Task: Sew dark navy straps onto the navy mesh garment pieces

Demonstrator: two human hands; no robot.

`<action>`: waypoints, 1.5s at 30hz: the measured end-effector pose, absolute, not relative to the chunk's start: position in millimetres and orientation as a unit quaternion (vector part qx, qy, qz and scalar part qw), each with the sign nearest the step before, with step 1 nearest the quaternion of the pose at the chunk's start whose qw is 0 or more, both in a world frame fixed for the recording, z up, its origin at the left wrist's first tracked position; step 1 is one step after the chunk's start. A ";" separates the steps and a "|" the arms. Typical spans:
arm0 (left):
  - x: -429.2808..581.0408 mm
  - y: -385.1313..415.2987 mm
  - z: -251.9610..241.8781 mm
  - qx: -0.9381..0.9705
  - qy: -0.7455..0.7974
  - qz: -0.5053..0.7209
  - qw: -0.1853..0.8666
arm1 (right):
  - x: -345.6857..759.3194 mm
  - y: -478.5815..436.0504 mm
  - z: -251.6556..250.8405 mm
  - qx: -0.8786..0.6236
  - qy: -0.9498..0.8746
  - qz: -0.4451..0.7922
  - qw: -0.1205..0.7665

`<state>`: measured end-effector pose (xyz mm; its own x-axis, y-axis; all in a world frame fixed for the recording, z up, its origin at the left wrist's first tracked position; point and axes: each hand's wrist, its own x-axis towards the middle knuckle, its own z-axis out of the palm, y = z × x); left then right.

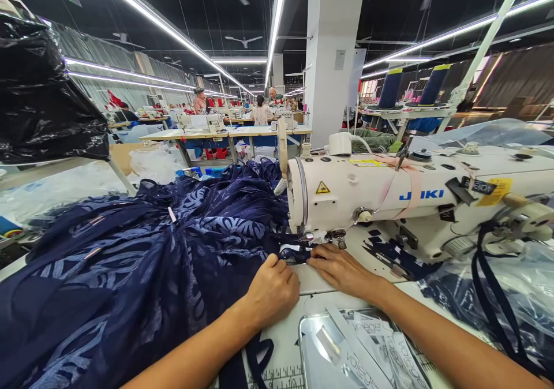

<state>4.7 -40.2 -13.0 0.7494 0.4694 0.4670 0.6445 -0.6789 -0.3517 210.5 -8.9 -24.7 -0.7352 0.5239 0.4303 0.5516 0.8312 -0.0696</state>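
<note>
A navy garment (173, 262) with pale-blue lace-like patterns is heaped to the left of a white sewing machine (372, 187). My left hand (276, 288) is closed, its curled fingers gripping the garment's edge just in front of the machine's needle area. Opposite it, my right hand (340, 268) has its fingers pressed together on the narrow piece of navy fabric (296, 254) by the presser foot. My fingers and the machine head partly hide the fabric there. A navy strap (259, 354) trails below my left wrist.
A metal tray (309, 348) of printed "valege" labels (361, 348) lies between my forearms. Navy scraps (398, 256) and a clear plastic bag (459, 296) are on the right. A black plastic bag (47, 94) hangs at upper left. Thread cones (392, 89) stand behind; other people work farther back.
</note>
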 end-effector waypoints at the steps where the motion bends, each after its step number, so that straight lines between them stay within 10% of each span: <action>1: 3.9 -41.7 -13.4 -0.887 -0.348 -0.166 0.252 | 210.8 -8.8 -24.8 -0.288 -0.932 -0.031 0.220; 45: 6.4 -19.1 -6.1 -0.918 -0.368 -0.114 0.089 | 206.2 -6.3 -27.4 -0.324 -0.919 -0.095 0.204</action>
